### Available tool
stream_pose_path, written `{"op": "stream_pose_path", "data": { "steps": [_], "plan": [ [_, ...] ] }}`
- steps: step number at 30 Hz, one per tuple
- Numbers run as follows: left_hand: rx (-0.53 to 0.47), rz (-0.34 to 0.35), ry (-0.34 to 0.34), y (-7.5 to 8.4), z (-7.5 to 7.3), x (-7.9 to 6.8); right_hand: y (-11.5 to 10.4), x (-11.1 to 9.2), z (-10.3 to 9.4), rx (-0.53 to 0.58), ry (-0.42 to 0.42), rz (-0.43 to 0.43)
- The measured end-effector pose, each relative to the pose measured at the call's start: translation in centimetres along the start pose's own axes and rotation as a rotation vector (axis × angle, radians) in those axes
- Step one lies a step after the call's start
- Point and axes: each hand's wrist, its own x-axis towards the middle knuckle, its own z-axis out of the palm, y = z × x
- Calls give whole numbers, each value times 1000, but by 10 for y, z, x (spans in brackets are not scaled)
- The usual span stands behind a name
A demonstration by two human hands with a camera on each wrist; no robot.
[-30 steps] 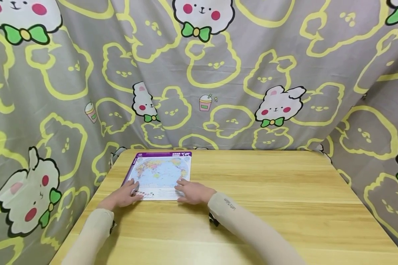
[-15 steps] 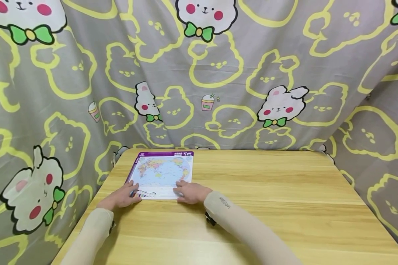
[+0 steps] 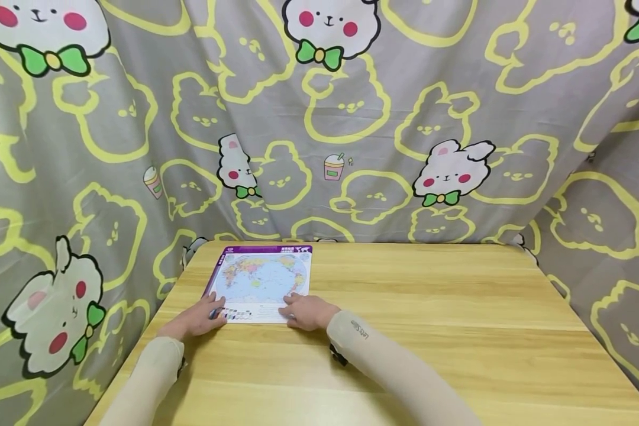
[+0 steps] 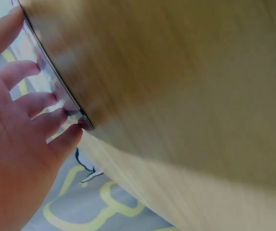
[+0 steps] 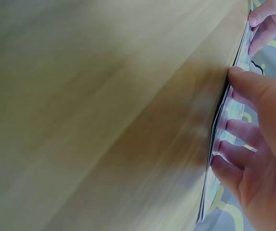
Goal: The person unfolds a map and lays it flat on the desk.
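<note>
Head: map [image 3: 261, 279] on table [image 3: 431, 319].

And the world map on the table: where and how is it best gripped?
Probably by the near edge of the world map, close to both corners, coming from the person's side: it looks thin and nearly flat on the table, that edge faces the person, and the left hand and right hand touch there.

"Let's Slim" on right sleeve [image 3: 399, 367]; title [image 3: 295, 249] on map [image 3: 261, 278] blurred
</note>
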Motion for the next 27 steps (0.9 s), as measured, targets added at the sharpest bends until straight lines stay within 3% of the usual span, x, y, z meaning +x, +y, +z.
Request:
{"op": "stream_pose_path", "data": {
  "steps": [27],
  "plan": [
    [140,103,0,31,10,8,13,-40,5,-10,-10,-16]
  ]
}}
